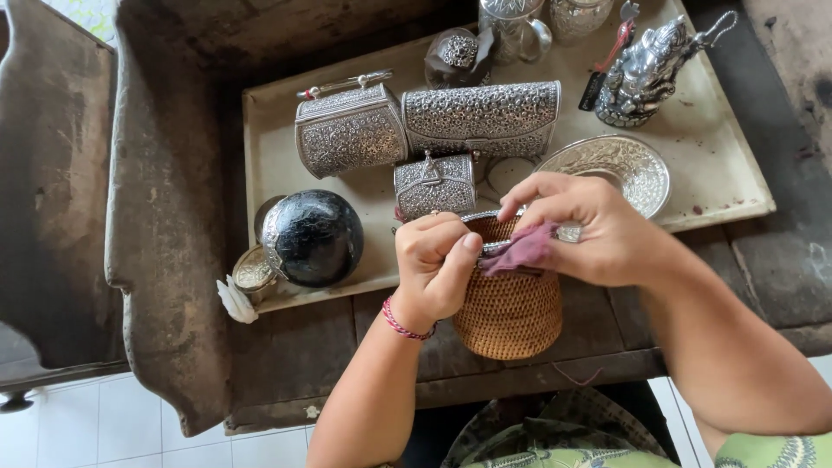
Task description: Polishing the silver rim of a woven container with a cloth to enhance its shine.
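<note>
**Rubbing the silver rim of the woven purse**

My left hand (436, 260) is clamped on the near edge of the small woven purse (510, 312), fingers curled tight round its silver frame to steady it. My right hand (582, 227) pinches a mauve cloth (520, 251) and presses it on the same rim, so the two hands sit close together over the purse's mouth. The purse stands upright at the front of the table (780, 260), just in front of the shallow tray (719, 173) with the other silver pieces: two embossed boxes (351, 130), a dark round purse (314, 237), a chased dish (620, 163). I judge this as mid-polish on the frame. The next stroke calls for a firm left grip and a fresh part of the rim turned under the cloth.
</note>
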